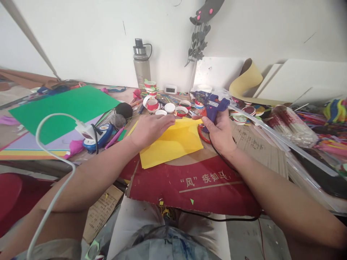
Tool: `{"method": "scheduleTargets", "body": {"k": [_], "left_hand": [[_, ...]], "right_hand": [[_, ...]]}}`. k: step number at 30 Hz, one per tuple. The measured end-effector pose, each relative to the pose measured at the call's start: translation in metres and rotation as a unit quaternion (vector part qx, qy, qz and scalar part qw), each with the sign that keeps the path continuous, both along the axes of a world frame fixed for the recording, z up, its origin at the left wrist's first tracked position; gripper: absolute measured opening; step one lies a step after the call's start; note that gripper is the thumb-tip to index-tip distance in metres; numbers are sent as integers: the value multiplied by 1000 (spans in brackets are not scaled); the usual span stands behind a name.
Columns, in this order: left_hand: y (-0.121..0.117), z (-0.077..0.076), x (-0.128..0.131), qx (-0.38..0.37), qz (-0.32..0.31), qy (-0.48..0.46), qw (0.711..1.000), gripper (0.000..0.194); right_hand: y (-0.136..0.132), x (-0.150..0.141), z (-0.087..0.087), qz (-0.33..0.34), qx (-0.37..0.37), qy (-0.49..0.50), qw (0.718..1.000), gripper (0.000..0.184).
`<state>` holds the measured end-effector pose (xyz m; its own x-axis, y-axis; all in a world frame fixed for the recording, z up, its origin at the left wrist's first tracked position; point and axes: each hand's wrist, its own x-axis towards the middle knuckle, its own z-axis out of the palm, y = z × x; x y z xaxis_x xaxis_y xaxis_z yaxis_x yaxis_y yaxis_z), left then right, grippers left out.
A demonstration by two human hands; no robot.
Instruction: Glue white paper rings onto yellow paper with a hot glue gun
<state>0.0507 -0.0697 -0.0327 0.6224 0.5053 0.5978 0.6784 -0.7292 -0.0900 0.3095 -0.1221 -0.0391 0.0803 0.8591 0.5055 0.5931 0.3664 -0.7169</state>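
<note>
My left hand (150,129) lies flat with fingers stretched out on a yellow sheet of paper (173,144), pressing its upper left part. My right hand (221,133) is wrapped round the grip of a blue hot glue gun (214,104), whose nozzle points left over the sheet's far edge. A clear glue stick (271,131) runs out of the gun's back to the right. Its black cord (217,151) trails down past my wrist. The sheet rests on a red and brown cardboard panel (195,180) with white printed characters.
A green sheet (65,108) over coloured paper lies at the left, with a white cable (51,159) and charger. Paper cups and tape rolls (151,103) crowd the back, beside a metal bottle (141,63). Bundled sticks (292,128) and pipe cleaners (333,112) fill the right. Red-handled scissors (202,133) lie under my right hand.
</note>
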Motion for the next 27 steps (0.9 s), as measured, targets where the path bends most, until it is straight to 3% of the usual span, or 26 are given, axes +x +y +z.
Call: {"method": "scheduleTargets", "body": {"k": [6, 14, 16, 19, 21, 24, 27], "left_hand": [[19, 5, -7, -73, -18, -84, 994, 23], [27, 4, -12, -52, -135, -98, 985, 25], [26, 11, -15, -70, -146, -117, 980, 48], [28, 22, -21, -136, -118, -151, 972, 101], [36, 24, -24, -183, -90, -172, 964, 118], [52, 11, -23, -243, -79, -208, 944, 123], [65, -10, -19, -313, -113, -252, 909, 106]], "right_hand": [[12, 8, -7, -6, 40, 6, 999, 64], [33, 16, -31, -19, 73, 64, 995, 64], [32, 17, -28, -26, 75, 71, 994, 63], [29, 19, -18, -52, 51, 59, 996, 62], [29, 22, -12, -69, 39, 63, 995, 63], [34, 27, -10, -82, 33, 112, 990, 66], [43, 32, -15, -75, 24, 171, 982, 66]]}}
